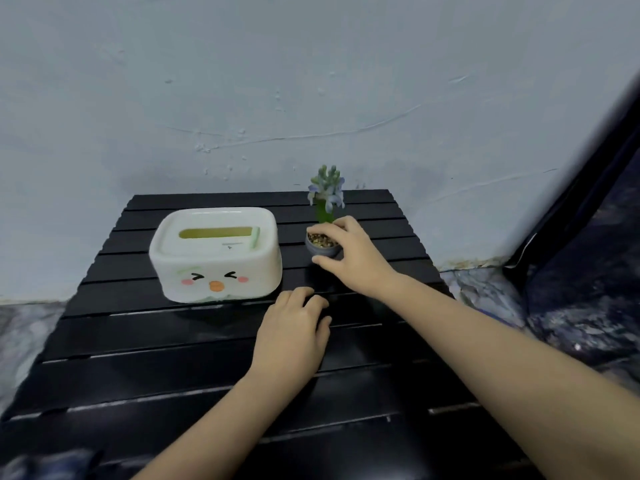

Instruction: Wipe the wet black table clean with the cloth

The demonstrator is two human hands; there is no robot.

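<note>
Person's arms, head view.
Left hand (291,336) and right hand (349,252): bare, forearms unsleeved, no rings, watch or gloves visible.

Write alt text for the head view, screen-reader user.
A person's right hand closes around a small grey pot holding a blue-flowered plant on a black slatted table, while the left hand rests palm-down on the slats nearby. A white tissue box with a cartoon face sits to the left; no cloth is visible.
</note>
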